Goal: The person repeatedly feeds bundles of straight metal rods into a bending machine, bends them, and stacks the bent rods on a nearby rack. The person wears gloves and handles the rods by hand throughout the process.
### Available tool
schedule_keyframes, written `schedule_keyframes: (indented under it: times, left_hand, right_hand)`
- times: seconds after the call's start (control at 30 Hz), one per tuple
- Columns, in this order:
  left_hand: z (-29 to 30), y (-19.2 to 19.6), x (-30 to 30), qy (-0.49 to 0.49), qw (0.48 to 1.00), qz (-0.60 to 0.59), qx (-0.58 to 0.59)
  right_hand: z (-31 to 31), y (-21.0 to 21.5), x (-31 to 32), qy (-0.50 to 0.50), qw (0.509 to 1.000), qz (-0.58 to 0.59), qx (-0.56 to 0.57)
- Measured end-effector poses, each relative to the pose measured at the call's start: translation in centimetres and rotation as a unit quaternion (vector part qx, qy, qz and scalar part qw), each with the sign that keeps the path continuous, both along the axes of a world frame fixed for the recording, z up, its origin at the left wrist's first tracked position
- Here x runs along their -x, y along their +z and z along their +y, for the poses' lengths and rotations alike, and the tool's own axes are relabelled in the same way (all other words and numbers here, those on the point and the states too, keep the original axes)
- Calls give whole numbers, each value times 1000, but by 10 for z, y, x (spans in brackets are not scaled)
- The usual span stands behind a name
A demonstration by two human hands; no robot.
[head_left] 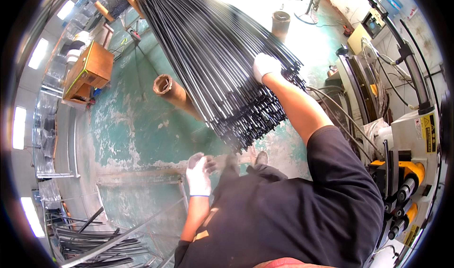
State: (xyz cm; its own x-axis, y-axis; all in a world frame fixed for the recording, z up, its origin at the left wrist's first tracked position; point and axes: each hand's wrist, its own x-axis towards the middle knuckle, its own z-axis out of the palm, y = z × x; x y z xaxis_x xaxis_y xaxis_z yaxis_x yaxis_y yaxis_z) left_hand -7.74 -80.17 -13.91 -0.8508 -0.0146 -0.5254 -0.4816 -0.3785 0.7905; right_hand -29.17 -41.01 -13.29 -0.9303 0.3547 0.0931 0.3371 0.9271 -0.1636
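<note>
A large bundle of long, thin black tubes [208,45] fans out from the far upper left towards me, its staggered near ends packed close together. My right hand [266,67], in a white glove, reaches to the bundle's right part near those ends. Its fingers look curled down onto the black tubes, though the fingertips are hidden. In front of my body, left of the tube ends, my left hand [200,174] hangs in the air. It wears a white glove with grey fingertips, and its slightly blurred fingers are apart with nothing in them.
A brown cardboard roll [177,95] juts out left of the bundle; another roll [280,24] stands beyond it. An orange-brown cabinet [90,74] is at the left. Loose black strips [99,244] lie lower left. A machine with yellow parts [412,173] and hoses flanks my right.
</note>
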Motion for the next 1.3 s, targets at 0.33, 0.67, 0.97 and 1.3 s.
schedule_keyframes:
  times: [0.33, 0.67, 0.97, 1.3]
  left_hand:
    - [26, 15, 114, -147, 984, 72, -72]
    - [-7, -12, 144, -178, 983, 14, -52]
    - [-10, -4, 155, -180, 981, 33, -59]
    - [81, -4, 189, -327, 937, -4, -119]
  right_hand:
    - [-50, 51, -9, -28, 989, -107, 94]
    - [-63, 14, 15, 13, 980, -183, 76]
    - [-76, 38, -22, 88, 931, -103, 337]
    - [-127, 47, -236, -88, 935, -167, 299]
